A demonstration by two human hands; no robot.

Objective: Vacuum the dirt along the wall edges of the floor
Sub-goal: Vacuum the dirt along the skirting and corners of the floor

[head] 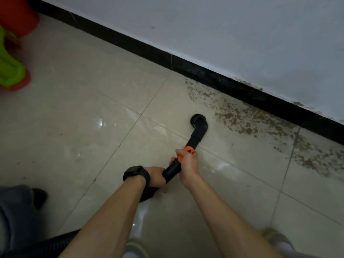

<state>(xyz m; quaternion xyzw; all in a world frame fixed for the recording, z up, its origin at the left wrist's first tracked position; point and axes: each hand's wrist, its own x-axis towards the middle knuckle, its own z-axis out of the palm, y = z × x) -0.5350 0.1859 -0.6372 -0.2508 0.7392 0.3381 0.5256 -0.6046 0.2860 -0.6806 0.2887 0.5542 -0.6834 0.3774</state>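
Your left hand (156, 176) and right hand (188, 164) both grip the vacuum tube (172, 170), nozzle (199, 123) just short of the dirt (245, 120) along the baseboard (130, 47). Floor (93, 108) to the far left looks clean, but that whole brown patch on the right is left to do.

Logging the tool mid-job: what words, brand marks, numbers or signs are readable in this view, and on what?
No text in this view can be read.
The orange collar on the vacuum wand carries a small dark mark, too blurred to read.
The watch on the left wrist has a dark face that shows nothing.
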